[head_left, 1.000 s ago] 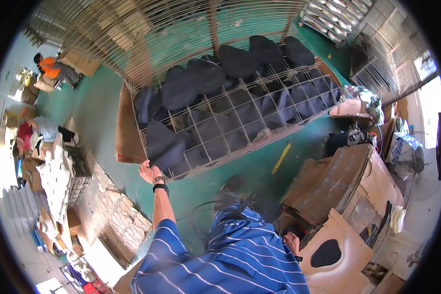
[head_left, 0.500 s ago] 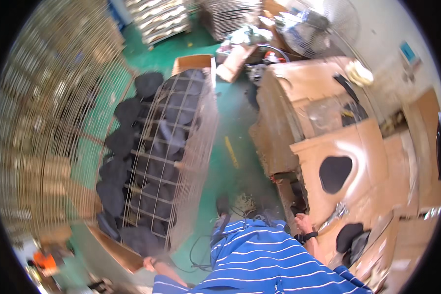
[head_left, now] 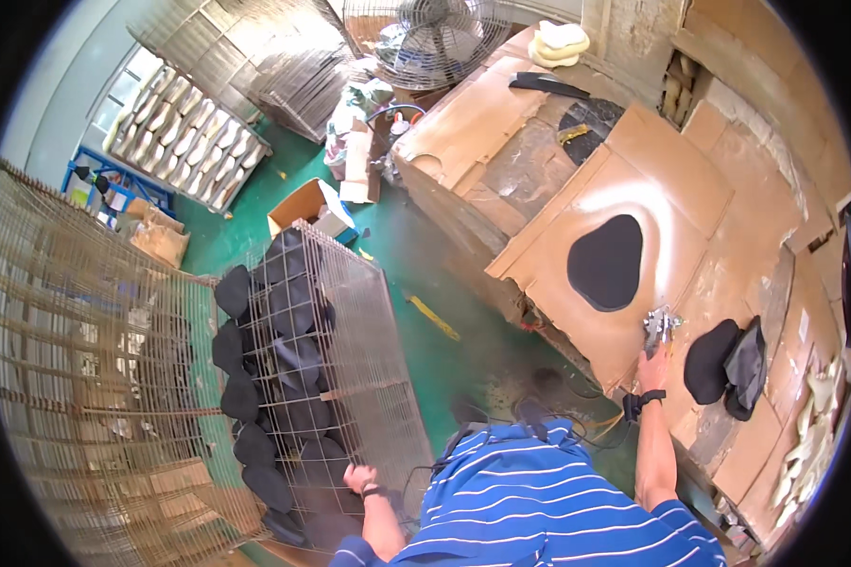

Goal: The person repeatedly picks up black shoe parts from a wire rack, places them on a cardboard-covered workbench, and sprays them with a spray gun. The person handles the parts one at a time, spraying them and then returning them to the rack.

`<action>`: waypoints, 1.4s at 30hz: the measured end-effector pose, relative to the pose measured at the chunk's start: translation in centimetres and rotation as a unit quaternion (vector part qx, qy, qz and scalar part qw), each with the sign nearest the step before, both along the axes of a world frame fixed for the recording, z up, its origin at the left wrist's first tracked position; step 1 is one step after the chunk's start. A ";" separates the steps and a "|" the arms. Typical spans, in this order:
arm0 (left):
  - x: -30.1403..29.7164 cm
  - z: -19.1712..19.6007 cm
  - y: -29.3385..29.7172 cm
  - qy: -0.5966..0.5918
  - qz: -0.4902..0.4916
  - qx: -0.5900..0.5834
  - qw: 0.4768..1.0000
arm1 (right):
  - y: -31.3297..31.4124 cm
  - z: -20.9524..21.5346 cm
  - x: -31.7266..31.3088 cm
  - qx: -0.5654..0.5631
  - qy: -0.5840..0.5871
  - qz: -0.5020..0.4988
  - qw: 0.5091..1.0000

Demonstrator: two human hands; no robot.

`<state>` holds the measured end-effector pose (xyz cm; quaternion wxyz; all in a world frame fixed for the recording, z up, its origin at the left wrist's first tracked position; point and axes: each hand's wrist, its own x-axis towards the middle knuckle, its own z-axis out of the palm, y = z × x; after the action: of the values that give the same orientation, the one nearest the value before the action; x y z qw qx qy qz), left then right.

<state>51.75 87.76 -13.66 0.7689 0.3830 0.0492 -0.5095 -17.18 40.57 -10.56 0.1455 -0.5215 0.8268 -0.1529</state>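
Observation:
My left hand [head_left: 359,477] rests on the near end of a wire-mesh rack [head_left: 373,312] that carries several black fabric pieces [head_left: 288,312]. My right hand [head_left: 649,364] is closed around a metal spray gun [head_left: 661,326], held just above a cardboard-covered worktable [head_left: 690,208]. The gun's nozzle points at the table beside a large black oval patch [head_left: 607,262] ringed by pale overspray. Two dark pieces [head_left: 728,361] lie on the table right of that hand. A dark band sits on each wrist.
A tall stack of wire racks [head_left: 85,378] fills the left side. A floor fan [head_left: 424,38], an open cardboard box [head_left: 304,203] and shelves of pale pieces [head_left: 191,142] stand beyond on the green floor [head_left: 444,283]. A yellow strip [head_left: 433,317] lies there.
The view has swung from the wire rack toward the worktable. My right hand has lifted the spray gun up over the table. My left hand stays on the rack's near end.

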 end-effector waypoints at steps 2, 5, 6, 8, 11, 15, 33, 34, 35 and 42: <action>-0.8 0.3 -7.9 0.000 0.013 0.054 0.998 | -0.8 -0.3 0.5 -0.046 0.030 0.008 0.998; -5.6 3.6 -21.5 -0.347 -0.097 0.397 0.844 | -2.1 1.1 0.6 0.000 -0.043 -0.016 0.999; -6.1 4.4 -24.3 -0.361 -0.145 0.375 0.841 | -2.2 0.9 0.3 -0.027 -0.072 -0.007 0.997; -7.7 5.3 -29.2 -0.406 -0.254 0.330 0.813 | -2.5 1.7 0.5 0.005 -0.043 -0.029 0.999; -12.0 6.4 -36.8 -0.451 -0.338 0.284 0.776 | -1.8 1.2 -1.2 -0.090 -0.096 -0.101 0.986; -20.9 9.4 -47.5 -0.446 -0.417 0.157 0.776 | 1.4 6.9 0.3 -0.101 -0.154 -0.191 0.964; -22.8 -8.7 -57.1 -0.595 -0.730 0.053 0.332 | 13.0 36.8 12.4 -0.160 -0.381 -0.082 0.907; -16.7 -11.7 -56.6 -0.679 -0.711 -0.060 0.171 | 12.4 37.3 12.5 -0.172 -0.356 -0.058 0.917; -11.2 -13.5 -56.8 -0.451 -0.829 0.153 0.292 | 12.2 37.7 12.4 -0.191 -0.335 -0.031 0.922; -0.1 -10.7 -48.8 -0.306 -0.658 0.366 0.582 | 10.9 38.0 14.2 -0.094 -0.282 0.032 0.954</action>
<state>51.67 38.92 -24.33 -0.0129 0.6931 -0.2721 -0.6674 -2.98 51.43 27.43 0.3276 -0.4951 0.7166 -0.3660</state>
